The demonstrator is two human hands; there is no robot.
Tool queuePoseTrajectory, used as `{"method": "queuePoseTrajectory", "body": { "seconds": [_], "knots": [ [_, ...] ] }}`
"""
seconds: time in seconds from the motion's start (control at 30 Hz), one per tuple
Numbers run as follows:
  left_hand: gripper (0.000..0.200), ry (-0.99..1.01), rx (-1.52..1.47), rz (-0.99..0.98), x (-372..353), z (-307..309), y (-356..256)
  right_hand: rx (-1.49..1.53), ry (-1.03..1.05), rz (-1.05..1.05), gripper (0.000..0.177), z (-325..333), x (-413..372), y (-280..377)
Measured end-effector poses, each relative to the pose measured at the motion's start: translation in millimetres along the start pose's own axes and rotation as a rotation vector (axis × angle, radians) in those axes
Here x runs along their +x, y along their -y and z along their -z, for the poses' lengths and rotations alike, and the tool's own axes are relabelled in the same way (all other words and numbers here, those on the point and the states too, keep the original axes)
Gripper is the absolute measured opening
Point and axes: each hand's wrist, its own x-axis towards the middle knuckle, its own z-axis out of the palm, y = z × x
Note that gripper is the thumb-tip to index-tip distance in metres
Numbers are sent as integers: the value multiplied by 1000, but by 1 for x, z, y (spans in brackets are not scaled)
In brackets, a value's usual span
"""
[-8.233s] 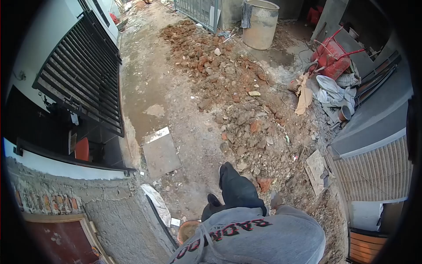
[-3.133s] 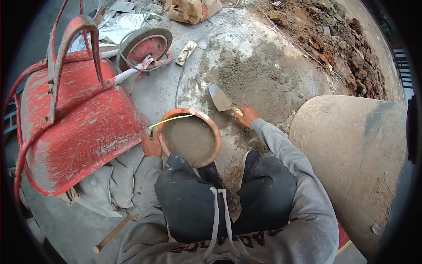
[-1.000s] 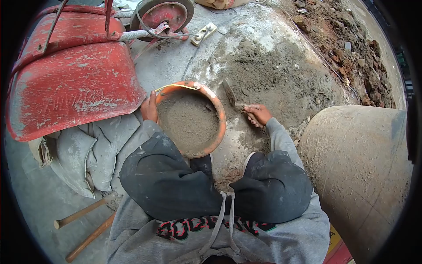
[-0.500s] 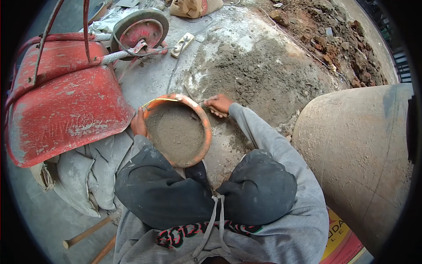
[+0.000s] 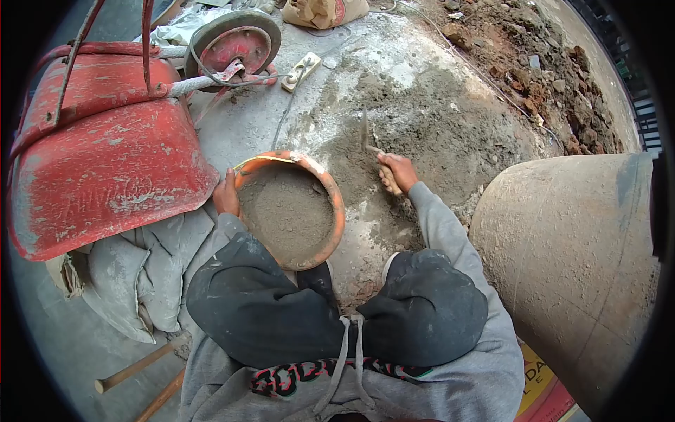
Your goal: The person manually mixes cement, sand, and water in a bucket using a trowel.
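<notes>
An orange bucket (image 5: pixel 335 228) filled with grey, crumbly mortar (image 5: pixel 288 211) stands in front of my knees. My left hand (image 5: pixel 226 195) grips its left rim, thumb and fingers at the edge. To the right of the bucket, my right hand (image 5: pixel 398 174) is wrapped around the wooden handle of a trowel (image 5: pixel 365 132). The trowel's narrow blade points away from me, seen nearly edge-on, over the near left part of a spread grey mortar pile (image 5: pixel 436 126).
A tipped red wheelbarrow (image 5: pixel 112 169) lies to the left, over grey sacks (image 5: pixel 119 281). A power strip (image 5: pixel 300 72) with a cable is on the ground ahead. A large mud-spattered drum (image 5: pixel 562 239) stands at the right. Reddish soil (image 5: pixel 520 63) is heaped beyond.
My right hand has moved with the trowel from the bucket's right rim, rightward over the edge of the mortar pile. My left hand stays on the bucket.
</notes>
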Motion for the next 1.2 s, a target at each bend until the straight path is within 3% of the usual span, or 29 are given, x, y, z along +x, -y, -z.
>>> {"method": "queuePoseTrajectory", "body": {
  "seconds": [0.1, 0.2, 0.27, 0.33, 0.37, 0.4, 0.47, 0.7, 0.73, 0.87, 1.0, 1.07, 1.2],
  "knots": [
    [58, -90, 63, -75, -15, -9, -15, -136, 146, 38, 25, -46, 33, 27],
    [59, -80, 164, -131, -10, -4, -8, -473, 185, 26, 30, -76, 69, 38],
    [61, -83, 158, -156, -8, -1, -6, -493, 179, 76, 31, -80, 81, 43],
    [45, -47, 203, -96, -6, 2, -2, -387, 86, 109, 31, -70, 88, 44],
    [46, -71, 390, -88, -21, -3, -28, -343, 77, 76, 30, -61, 95, 39],
    [46, -77, 386, -79, -18, -3, -21, -351, 82, 70, 30, -57, 97, 33],
    [59, -123, 250, -132, -10, -1, -3, 64, -86, 116, 28, -50, 95, 17],
    [58, -128, 286, -179, -8, -1, 0, 189, -350, 152, 30, -72, 40, -18],
    [58, -121, 274, -156, -8, -2, -3, 185, -349, 155, 30, -76, 45, -10],
    [58, -139, 349, -144, -16, -4, -13, 79, -27, 163, 29, -84, 109, 39],
    [58, -139, 394, -182, -17, -6, -21, -33, -95, 169, 28, -76, 166, 71],
    [57, -121, 370, -173, -18, -6, -20, 214, -446, 245, 28, -62, 179, 69],
    [52, -53, 436, -66, -20, -3, -32, 598, -593, 281, 28, -48, 138, 47]
  ]
}}
